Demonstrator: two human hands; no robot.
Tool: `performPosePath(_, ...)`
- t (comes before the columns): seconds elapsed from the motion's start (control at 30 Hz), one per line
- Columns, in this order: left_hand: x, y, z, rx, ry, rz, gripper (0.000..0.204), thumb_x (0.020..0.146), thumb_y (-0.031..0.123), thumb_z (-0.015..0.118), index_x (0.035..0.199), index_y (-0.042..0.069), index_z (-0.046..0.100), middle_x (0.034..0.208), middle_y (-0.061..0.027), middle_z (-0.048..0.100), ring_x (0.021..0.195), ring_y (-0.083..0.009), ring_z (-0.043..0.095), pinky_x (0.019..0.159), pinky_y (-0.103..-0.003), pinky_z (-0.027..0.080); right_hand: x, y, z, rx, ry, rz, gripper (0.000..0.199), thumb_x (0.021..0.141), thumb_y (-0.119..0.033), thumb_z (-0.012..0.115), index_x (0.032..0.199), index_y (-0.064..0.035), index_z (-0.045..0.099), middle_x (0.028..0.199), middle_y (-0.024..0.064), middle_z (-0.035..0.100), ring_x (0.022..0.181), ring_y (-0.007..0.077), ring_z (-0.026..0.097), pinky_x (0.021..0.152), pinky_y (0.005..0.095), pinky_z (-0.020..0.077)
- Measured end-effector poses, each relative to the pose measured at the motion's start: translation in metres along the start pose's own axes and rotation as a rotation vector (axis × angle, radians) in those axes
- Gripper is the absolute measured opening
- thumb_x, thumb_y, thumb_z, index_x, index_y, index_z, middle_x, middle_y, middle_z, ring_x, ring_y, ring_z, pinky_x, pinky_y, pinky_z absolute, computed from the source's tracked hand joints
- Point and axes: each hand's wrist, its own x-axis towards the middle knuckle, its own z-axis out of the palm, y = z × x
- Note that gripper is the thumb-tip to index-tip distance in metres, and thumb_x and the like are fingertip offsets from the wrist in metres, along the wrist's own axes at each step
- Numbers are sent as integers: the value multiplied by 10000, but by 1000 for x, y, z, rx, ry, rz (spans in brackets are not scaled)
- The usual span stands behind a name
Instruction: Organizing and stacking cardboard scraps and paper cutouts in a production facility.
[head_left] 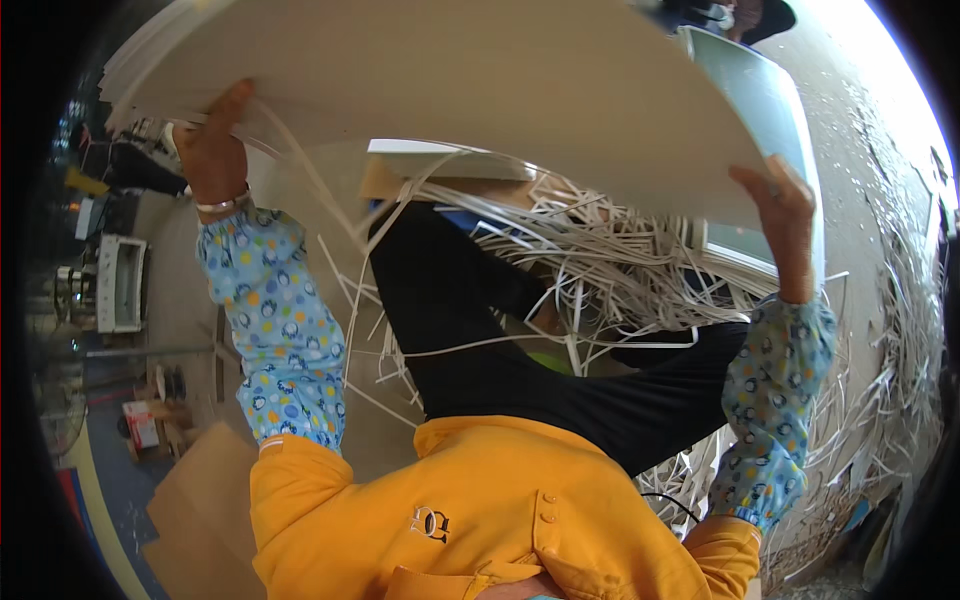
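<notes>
A large pale beige sheet (460, 70) spans the top of the view, raised in front of me and hiding what lies behind it. Several layers show along its left edge, so it may be a stack of sheets. My left hand (215, 160) is closed on the near left edge, one finger lying along the surface. At the right edge, my right hand (785, 200) grips the sheet between thumb and fingers. A thin white strip (310, 180) hangs down beside my left hand. Patterned blue sleeve covers (285, 320) are on both forearms.
A tangled heap of narrow white strips (620, 250) lies between and beyond my legs. More strips (890, 380) litter the floor at right. Greenish panels (795, 110) stand beyond my right hand. Cardboard (205, 510) lies at lower left, and part of another person (765, 20) shows at top right.
</notes>
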Motion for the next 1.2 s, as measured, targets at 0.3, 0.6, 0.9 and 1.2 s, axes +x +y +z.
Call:
performPosePath(0.3,-96,-117,-1,-596,384,-786,242,735,99,675,943,-4,606,894,-73,629,839,-146,586,768,-268,447,72,-112,22,-158,-202,20,206,754,-296,611,714,-104,549,669,98,586,613,305,565,561,396,420)
performPosePath(0.6,-164,-122,35,-638,251,-1160,354,668,110,723,979,10,584,879,-59,621,793,-148,569,739,-302,458,58,-122,72,-233,-290,22,202,725,-230,620,663,-81,500,670,102,534,651,324,539,533,427,395)
performPosePath(0.9,-218,-150,47,-977,257,-1028,316,669,-2,685,971,22,592,948,-59,617,905,-169,559,866,-301,397,36,-109,121,-211,-359,-38,264,722,-252,641,675,-50,477,681,100,534,653,315,538,561,410,398)
performPosePath(1.2,-229,-160,51,-1086,115,-1015,231,670,-7,678,889,53,636,894,-63,638,887,-168,580,857,-295,416,-3,-122,123,-254,-294,-80,287,707,-257,654,669,-53,456,670,94,504,646,299,520,558,373,394)
